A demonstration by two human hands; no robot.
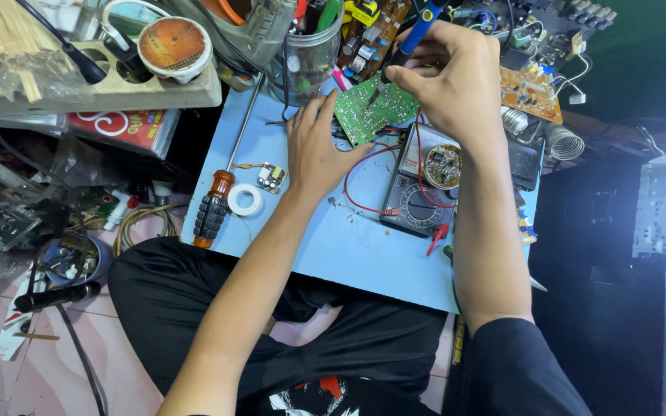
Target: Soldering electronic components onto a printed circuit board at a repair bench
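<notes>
Pinching blue-handled soldering iron (pixel 414 35), right hand (pixel 449 77); left hand (pixel 317 150) flat, steadying green circuit board (pixel 371 112) edge.

The desk (pixel 333 246) is a smooth, matt pale-blue board. The circuit board (pixel 371 112) looks like matt green laminate with dull solder marks. The soldering iron (pixel 418 31) has a glossy blue plastic grip. The screwdriver (pixel 213 206) has a bright metal shaft and a ribbed handle of black rubber and translucent orange plastic. The meter (pixel 422 196) is dark matt plastic. The jar (pixel 310 62) is clear and glossy. The coil stand (pixel 563 141) is shiny metal wire. The tray (pixel 94 88) is pale bare wood.
</notes>
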